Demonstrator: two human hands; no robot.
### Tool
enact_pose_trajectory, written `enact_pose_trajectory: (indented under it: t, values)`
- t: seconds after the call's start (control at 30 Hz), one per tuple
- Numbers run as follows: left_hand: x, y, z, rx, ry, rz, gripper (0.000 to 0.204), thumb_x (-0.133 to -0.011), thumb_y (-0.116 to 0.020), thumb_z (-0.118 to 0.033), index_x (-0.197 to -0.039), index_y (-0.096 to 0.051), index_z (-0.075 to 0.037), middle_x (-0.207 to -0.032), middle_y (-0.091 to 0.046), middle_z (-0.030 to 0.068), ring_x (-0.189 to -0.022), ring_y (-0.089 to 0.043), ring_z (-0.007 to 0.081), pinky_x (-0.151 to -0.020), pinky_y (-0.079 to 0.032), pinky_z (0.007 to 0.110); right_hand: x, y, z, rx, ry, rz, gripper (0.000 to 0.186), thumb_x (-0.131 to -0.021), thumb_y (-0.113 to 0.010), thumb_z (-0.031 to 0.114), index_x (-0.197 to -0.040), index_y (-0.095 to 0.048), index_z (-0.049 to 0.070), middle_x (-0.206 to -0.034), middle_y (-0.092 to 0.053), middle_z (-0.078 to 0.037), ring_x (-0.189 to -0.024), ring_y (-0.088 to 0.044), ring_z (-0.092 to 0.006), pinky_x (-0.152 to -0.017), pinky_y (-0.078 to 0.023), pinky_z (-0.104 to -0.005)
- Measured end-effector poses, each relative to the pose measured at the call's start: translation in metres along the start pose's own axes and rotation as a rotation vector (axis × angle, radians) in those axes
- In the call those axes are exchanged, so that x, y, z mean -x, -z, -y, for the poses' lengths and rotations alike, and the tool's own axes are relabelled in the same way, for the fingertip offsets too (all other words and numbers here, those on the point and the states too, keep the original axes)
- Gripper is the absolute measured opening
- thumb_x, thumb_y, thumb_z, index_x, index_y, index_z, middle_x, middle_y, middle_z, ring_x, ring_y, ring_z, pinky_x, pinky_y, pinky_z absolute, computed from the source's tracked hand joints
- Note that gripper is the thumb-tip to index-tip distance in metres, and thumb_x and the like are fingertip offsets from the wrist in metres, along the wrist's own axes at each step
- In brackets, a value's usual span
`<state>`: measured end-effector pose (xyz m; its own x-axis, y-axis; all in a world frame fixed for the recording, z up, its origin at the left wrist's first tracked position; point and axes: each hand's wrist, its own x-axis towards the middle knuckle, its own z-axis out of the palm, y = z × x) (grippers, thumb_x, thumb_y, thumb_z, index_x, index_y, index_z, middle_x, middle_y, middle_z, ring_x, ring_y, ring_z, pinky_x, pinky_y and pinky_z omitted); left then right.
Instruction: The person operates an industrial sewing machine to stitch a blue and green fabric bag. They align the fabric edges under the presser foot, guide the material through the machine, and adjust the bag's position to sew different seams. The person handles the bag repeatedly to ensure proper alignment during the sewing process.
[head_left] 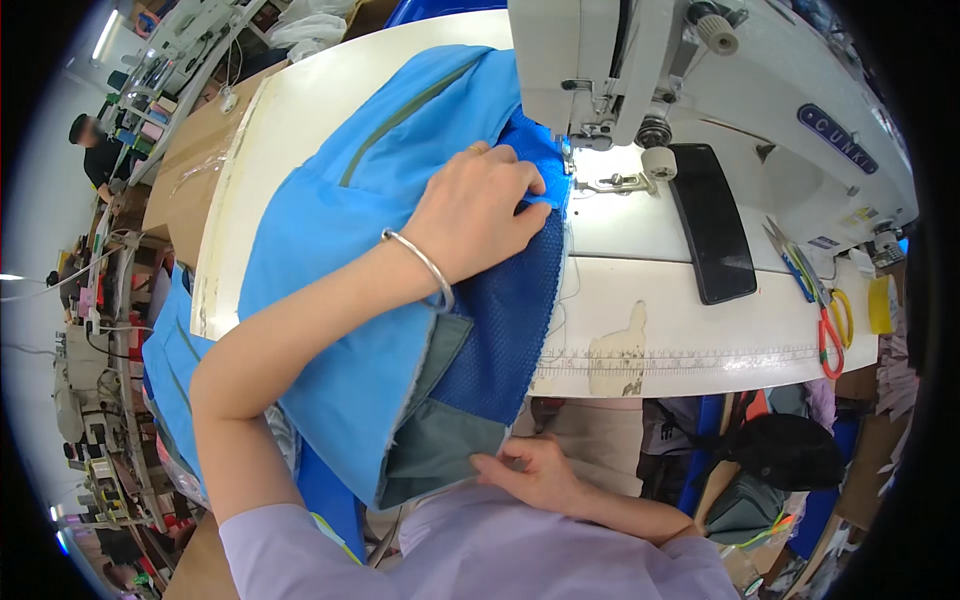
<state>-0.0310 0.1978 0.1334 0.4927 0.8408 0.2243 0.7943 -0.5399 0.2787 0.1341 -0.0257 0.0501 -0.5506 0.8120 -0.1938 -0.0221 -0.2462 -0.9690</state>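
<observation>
Step in hand, as judged: running the edge of the blue fabric piece [330,240] and its dark-blue mesh [500,310] through the sewing machine [560,60]. Piece lies on the table under the left hand [475,215], hanging off the near edge toward the right hand [545,475]. Left: fingers bent, thumb and forefinger close together on mesh, just beside the presser foot [567,158]; can't tell pinch from press. Right: thumb and forefinger appear to pinch the grey-green panel [445,450] at its lower corner. Next move likely calls for left guiding edge straight, right keeping the tail slack-free; fingertips sit near the needle area.
</observation>
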Motion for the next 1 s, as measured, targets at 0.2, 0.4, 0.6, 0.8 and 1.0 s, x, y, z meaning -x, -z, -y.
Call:
enact_pose_trajectory:
  t: [0.2,0.4,0.6,0.8,1.0]
  values:
    - [-0.007,0.005,0.002,0.023,-0.129,0.041,0.015,-0.082,-0.076,-0.014,-0.093,-0.07,-0.005,-0.091,-0.07,0.0101,-0.089,-0.065,0.0301,-0.082,-0.053,0.04,-0.001,0.0,0.001,-0.036,-0.025,0.008,0.033,-0.095,-0.075,0.022,-0.074,-0.07,-0.003,-0.069,-0.074,-0.009,-0.055,-0.065,-0.0089,-0.05,-0.048,-0.0258]
    - [-0.007,-0.004,-0.001,-0.154,-0.285,0.078,0.01,-0.086,-0.07,-0.007,-0.096,-0.068,-0.005,-0.095,-0.069,0.0117,-0.091,-0.064,0.0322,-0.082,-0.053,0.04,-0.003,0.003,0.004,-0.003,-0.013,0.035,0.034,-0.095,-0.074,0.023,-0.073,-0.07,-0.002,-0.068,-0.074,-0.01,-0.054,-0.065,-0.0099,-0.05,-0.048,-0.0268]
    - [-0.021,-0.003,0.021,0.511,-0.041,0.264,0.016,-0.09,-0.069,-0.014,-0.1,-0.076,-0.005,-0.096,-0.074,0.0128,-0.089,-0.07,0.0289,-0.082,-0.055,0.038,-0.001,0.001,-0.004,-0.029,-0.051,0.035,0.036,-0.095,-0.074,0.024,-0.071,-0.068,-0.003,-0.069,-0.075,-0.011,-0.055,-0.065,-0.0099,-0.049,-0.048,-0.0269]
    - [-0.023,-0.007,0.011,0.425,0.03,0.182,0.014,-0.086,-0.078,-0.008,-0.099,-0.079,-0.003,-0.088,-0.073,0.0058,-0.079,-0.067,0.0145,-0.075,-0.054,0.029,0.0,0.001,-0.003,-0.042,-0.075,0.028,0.036,-0.095,-0.074,0.024,-0.072,-0.067,-0.004,-0.069,-0.075,-0.011,-0.056,-0.067,-0.0099,-0.049,-0.049,-0.0275]
    - [-0.025,-0.002,0.005,0.41,0.117,0.171,0.014,-0.084,-0.078,-0.007,-0.096,-0.079,-0.002,-0.084,-0.076,0.0081,-0.074,-0.069,0.0147,-0.072,-0.055,0.028,0.001,-0.003,-0.006,0.005,-0.018,-0.018,0.038,-0.094,-0.075,0.024,-0.069,-0.066,-0.003,-0.061,-0.069,-0.012,-0.052,-0.066,-0.0142,-0.048,-0.048,-0.0292]
